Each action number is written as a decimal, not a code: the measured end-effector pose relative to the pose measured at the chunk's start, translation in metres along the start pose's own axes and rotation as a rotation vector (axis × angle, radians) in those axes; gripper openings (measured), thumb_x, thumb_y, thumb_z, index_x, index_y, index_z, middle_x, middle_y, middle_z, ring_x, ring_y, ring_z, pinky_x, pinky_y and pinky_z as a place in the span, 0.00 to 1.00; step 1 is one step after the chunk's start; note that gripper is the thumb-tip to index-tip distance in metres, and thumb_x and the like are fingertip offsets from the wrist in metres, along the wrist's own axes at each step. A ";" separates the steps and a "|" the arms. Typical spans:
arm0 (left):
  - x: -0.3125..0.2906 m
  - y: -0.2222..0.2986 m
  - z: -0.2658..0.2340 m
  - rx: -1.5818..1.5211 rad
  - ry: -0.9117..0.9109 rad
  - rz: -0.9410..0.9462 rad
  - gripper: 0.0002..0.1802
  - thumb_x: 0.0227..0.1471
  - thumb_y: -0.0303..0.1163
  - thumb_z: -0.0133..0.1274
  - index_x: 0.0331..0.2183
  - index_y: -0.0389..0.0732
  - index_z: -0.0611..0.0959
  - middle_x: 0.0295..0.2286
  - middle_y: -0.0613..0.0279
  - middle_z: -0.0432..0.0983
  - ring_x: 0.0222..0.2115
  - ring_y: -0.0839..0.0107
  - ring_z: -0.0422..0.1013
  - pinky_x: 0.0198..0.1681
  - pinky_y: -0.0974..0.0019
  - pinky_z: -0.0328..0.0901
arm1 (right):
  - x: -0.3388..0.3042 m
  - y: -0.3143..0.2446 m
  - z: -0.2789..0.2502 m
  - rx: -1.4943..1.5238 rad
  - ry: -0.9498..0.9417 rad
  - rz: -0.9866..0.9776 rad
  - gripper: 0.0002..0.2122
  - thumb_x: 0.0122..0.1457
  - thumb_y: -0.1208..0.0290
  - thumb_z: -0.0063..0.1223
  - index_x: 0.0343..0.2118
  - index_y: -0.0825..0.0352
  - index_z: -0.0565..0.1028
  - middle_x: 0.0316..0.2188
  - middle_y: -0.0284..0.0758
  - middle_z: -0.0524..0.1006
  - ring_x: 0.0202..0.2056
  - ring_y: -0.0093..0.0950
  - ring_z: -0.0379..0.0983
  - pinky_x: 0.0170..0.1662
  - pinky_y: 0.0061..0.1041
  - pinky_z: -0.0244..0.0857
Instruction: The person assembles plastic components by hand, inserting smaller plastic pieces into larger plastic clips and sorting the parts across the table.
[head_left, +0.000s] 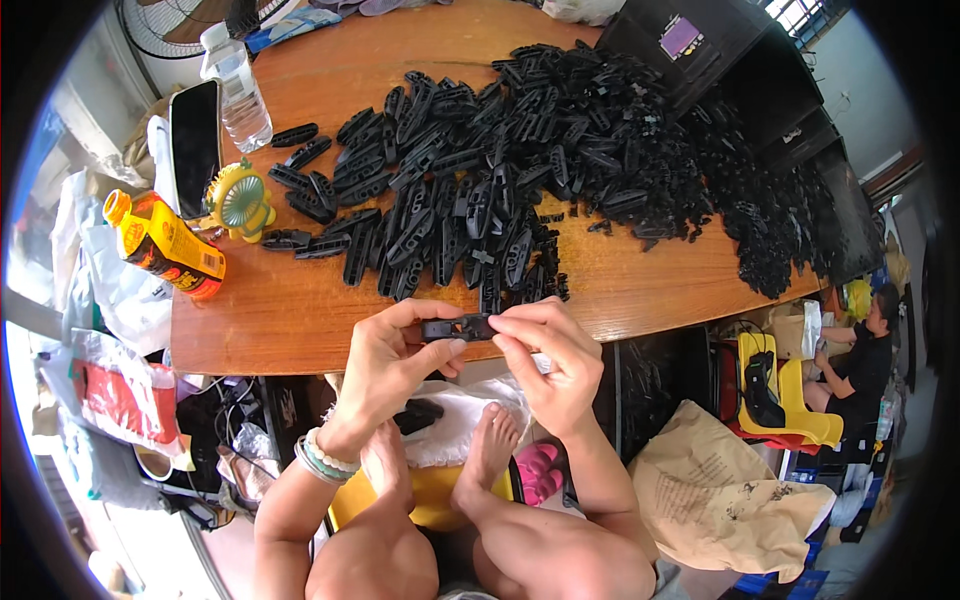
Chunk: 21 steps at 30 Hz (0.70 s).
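A long black plastic part [455, 328] with an opening in its middle is held level just in front of the table's near edge. My left hand [385, 365] grips its left end between thumb and fingers. At the other end, the fingertips of my right hand [553, 365] pinch the part; whether they also hold a smaller piece cannot be made out. Just beyond my hands lies a heap of similar long black parts [410, 235] on the wooden table [290, 335]. Smaller black pieces [765, 225] are piled farther right. Below, a white bag [470, 440] lies between my feet.
On the table's left stand an orange drink bottle [170, 245], a small yellow-green fan [240, 200], a phone [195, 150] and a water bottle [238, 95]. Black bins [690, 40] stand at back right. A brown paper sack [720, 490] and a seated person [860, 370] are at right.
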<state>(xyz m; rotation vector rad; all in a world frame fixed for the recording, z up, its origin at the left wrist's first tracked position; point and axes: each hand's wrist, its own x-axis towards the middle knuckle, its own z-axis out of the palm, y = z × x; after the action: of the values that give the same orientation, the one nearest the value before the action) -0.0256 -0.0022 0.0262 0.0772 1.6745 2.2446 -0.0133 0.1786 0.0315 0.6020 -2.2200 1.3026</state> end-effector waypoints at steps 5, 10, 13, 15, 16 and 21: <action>-0.010 -0.015 0.007 -0.228 -0.030 0.028 0.10 0.49 0.19 0.54 0.35 0.31 0.71 0.33 0.57 0.73 0.35 0.73 0.72 0.40 0.72 0.67 | -0.014 -0.013 0.012 0.174 0.089 0.325 0.09 0.51 0.88 0.52 0.36 0.75 0.76 0.35 0.38 0.74 0.32 0.21 0.72 0.33 0.15 0.67; -0.016 -0.011 0.006 -0.250 0.003 -0.028 0.17 0.47 0.18 0.55 0.40 0.33 0.69 0.34 0.56 0.73 0.34 0.74 0.72 0.39 0.73 0.67 | -0.018 -0.011 0.013 0.238 0.092 0.342 0.08 0.50 0.86 0.53 0.34 0.71 0.78 0.30 0.37 0.76 0.30 0.23 0.73 0.31 0.18 0.68; -0.013 -0.007 -0.002 0.085 -0.118 -0.098 0.17 0.45 0.17 0.57 0.38 0.33 0.69 0.30 0.58 0.75 0.31 0.75 0.73 0.36 0.73 0.69 | -0.023 -0.013 0.006 0.213 0.023 0.370 0.08 0.50 0.85 0.54 0.33 0.71 0.78 0.30 0.36 0.76 0.30 0.23 0.73 0.31 0.19 0.67; -0.015 -0.011 0.002 0.045 -0.074 -0.049 0.16 0.45 0.17 0.58 0.36 0.33 0.69 0.29 0.59 0.75 0.30 0.75 0.74 0.35 0.73 0.70 | -0.023 -0.017 0.005 0.160 -0.066 0.325 0.08 0.49 0.86 0.54 0.33 0.71 0.78 0.30 0.37 0.76 0.30 0.25 0.73 0.31 0.19 0.67; -0.015 -0.014 0.003 0.003 -0.033 0.002 0.15 0.44 0.16 0.58 0.34 0.34 0.69 0.28 0.60 0.75 0.29 0.75 0.74 0.35 0.73 0.70 | -0.022 -0.017 0.006 0.162 -0.067 0.327 0.08 0.49 0.86 0.54 0.33 0.71 0.78 0.30 0.37 0.76 0.30 0.25 0.73 0.31 0.19 0.67; -0.016 -0.026 0.004 -0.094 0.078 0.043 0.15 0.43 0.16 0.58 0.31 0.35 0.69 0.29 0.61 0.75 0.30 0.75 0.74 0.35 0.74 0.70 | -0.022 -0.019 0.006 0.079 -0.021 0.281 0.09 0.48 0.87 0.54 0.33 0.72 0.77 0.30 0.38 0.76 0.30 0.27 0.73 0.33 0.20 0.67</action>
<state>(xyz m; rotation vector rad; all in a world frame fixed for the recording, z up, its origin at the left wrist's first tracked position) -0.0030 0.0033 0.0054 0.0028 1.6171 2.3839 0.0138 0.1674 0.0278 0.3405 -2.3429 1.5335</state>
